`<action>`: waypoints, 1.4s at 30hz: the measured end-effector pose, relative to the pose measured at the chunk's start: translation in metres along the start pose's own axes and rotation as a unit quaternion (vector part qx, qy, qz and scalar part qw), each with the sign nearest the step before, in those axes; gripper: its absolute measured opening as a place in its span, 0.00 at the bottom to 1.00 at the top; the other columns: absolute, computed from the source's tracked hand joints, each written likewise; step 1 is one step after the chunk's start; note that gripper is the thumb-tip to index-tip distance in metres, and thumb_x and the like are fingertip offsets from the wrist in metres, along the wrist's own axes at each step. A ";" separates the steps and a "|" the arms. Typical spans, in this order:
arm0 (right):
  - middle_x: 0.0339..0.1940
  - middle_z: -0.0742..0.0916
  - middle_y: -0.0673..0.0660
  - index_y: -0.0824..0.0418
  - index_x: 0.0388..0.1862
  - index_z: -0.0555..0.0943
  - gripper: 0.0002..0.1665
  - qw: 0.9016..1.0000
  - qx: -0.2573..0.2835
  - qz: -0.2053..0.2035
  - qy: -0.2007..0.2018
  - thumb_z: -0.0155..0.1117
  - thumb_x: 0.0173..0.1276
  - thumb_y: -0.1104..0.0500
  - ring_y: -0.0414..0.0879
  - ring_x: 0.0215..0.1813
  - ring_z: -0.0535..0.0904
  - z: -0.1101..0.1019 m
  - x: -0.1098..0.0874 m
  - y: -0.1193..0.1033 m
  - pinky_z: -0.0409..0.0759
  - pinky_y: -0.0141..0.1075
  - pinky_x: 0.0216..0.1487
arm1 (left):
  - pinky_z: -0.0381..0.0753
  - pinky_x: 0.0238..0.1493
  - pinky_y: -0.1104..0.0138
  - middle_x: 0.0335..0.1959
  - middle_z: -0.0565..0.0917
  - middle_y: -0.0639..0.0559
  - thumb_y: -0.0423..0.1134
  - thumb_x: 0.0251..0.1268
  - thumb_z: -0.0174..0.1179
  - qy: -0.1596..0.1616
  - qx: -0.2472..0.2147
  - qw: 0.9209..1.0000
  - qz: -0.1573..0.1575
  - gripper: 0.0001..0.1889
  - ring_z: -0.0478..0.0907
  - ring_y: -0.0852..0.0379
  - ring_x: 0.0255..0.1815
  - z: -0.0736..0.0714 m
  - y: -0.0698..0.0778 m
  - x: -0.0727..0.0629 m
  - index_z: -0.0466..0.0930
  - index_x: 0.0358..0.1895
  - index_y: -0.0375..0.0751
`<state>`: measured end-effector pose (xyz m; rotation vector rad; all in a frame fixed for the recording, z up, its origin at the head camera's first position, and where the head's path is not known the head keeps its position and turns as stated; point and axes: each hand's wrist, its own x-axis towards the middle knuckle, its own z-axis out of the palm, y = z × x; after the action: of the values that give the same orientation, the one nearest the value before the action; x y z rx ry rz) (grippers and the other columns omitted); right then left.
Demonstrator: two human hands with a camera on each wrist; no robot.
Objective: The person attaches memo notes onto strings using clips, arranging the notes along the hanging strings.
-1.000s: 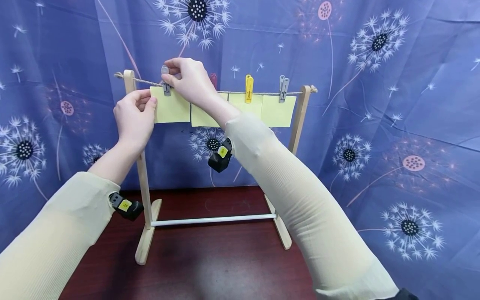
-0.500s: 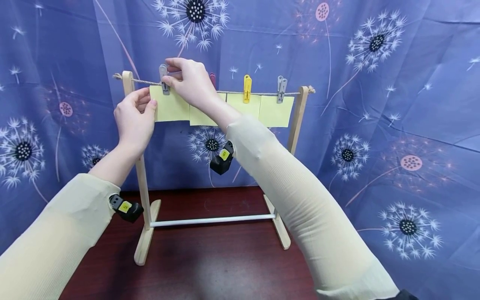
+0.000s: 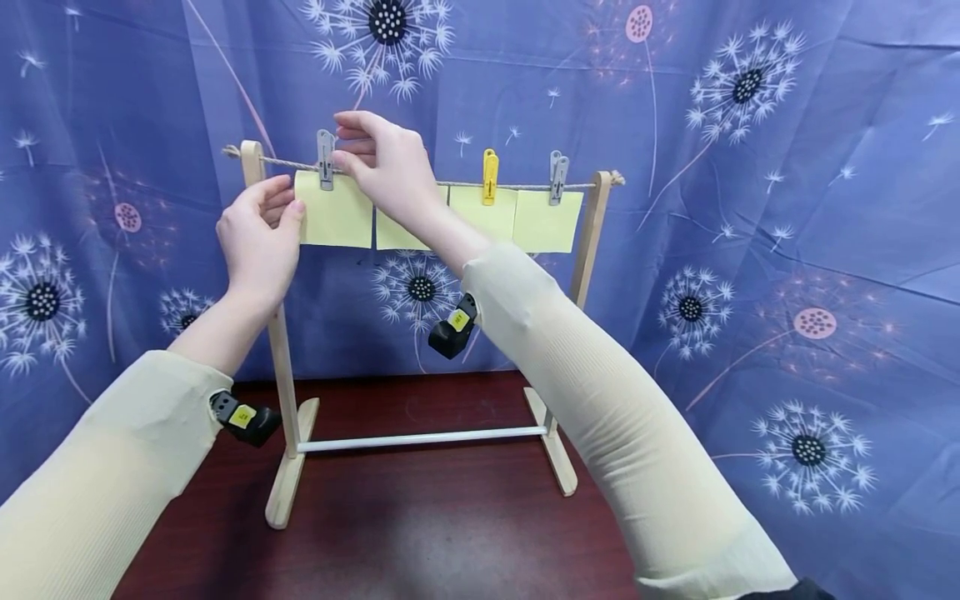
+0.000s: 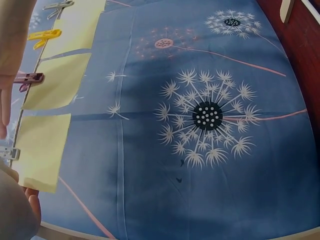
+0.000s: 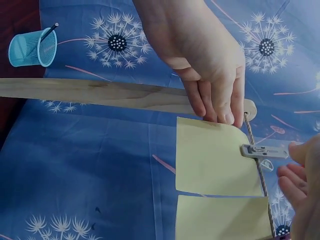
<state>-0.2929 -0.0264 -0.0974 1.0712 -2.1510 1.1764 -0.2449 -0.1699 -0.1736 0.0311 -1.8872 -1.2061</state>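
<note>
A pale yellow paper square (image 3: 339, 218) hangs from a twine line (image 3: 281, 162) under a grey clothespin (image 3: 326, 160), at the left end of a wooden stand. My left hand (image 3: 258, 242) pinches the paper's left edge, thumb in front and fingers behind in the left wrist view. Just right of the clothespin is my right hand (image 3: 393, 171), its fingers loosely extended and holding nothing. In the right wrist view a small gap shows between its thumb and the clothespin (image 5: 265, 151). The head view has the second paper (image 3: 397, 232) partly covered by my right hand.
Two more papers hang rightward under a yellow clothespin (image 3: 490, 177) and another grey clothespin. A maroon clothespin (image 4: 31, 78) shows in the left wrist view. Wooden posts (image 3: 592, 225) and a white crossbar (image 3: 427, 441) stand on the dark red table. A blue mesh cup (image 5: 33, 49) stands nearby.
My right hand has let go of the grey clothespin and drawn slightly right, its fingers spreading. The clothespin stays clipped on the line and paper. My left hand stays at the paper's edge.
</note>
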 end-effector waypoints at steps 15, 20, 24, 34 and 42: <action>0.45 0.88 0.63 0.71 0.48 0.81 0.11 0.981 0.026 -0.153 0.113 0.58 0.70 0.69 0.46 0.47 0.85 -0.005 -0.046 0.022 0.78 0.23 0.50 | 0.75 0.46 0.77 0.47 0.86 0.50 0.41 0.70 0.57 0.048 -0.047 0.998 -0.020 0.13 0.80 0.73 0.40 -0.005 -0.013 -0.013 0.81 0.52 0.42; 0.42 0.88 0.67 0.75 0.45 0.80 0.09 0.973 0.049 -0.182 0.131 0.59 0.68 0.72 0.52 0.45 0.85 -0.002 -0.066 0.036 0.80 0.27 0.50 | 0.72 0.37 0.78 0.31 0.80 0.69 0.40 0.69 0.58 0.050 -0.072 0.996 -0.019 0.10 0.77 0.76 0.32 -0.004 -0.024 -0.026 0.81 0.47 0.41; 0.40 0.88 0.68 0.75 0.44 0.80 0.09 0.969 0.051 -0.195 0.141 0.59 0.66 0.72 0.54 0.42 0.86 0.004 -0.088 0.049 0.81 0.27 0.49 | 0.71 0.34 0.78 0.26 0.77 0.79 0.38 0.68 0.58 0.035 -0.072 0.997 0.000 0.11 0.76 0.78 0.29 0.000 -0.039 -0.043 0.81 0.47 0.36; 0.37 0.88 0.67 0.73 0.40 0.81 0.07 0.969 0.045 -0.169 0.173 0.63 0.64 0.72 0.55 0.39 0.87 0.012 -0.142 0.085 0.83 0.32 0.46 | 0.72 0.37 0.83 0.36 0.86 0.42 0.33 0.68 0.59 -0.035 -0.069 0.996 0.047 0.10 0.75 0.82 0.32 0.018 -0.080 -0.097 0.81 0.47 0.30; 0.35 0.88 0.67 0.73 0.39 0.81 0.06 0.976 0.075 -0.100 0.180 0.63 0.64 0.73 0.58 0.36 0.87 0.020 -0.192 0.117 0.84 0.33 0.39 | 0.71 0.36 0.83 0.36 0.87 0.39 0.30 0.67 0.59 -0.089 -0.055 0.993 0.048 0.08 0.73 0.79 0.32 0.033 -0.115 -0.141 0.82 0.44 0.31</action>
<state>-0.2744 0.0746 -0.2987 1.0180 -1.6601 1.3368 -0.2256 -0.1448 -0.3556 -0.2314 -1.9474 -1.2780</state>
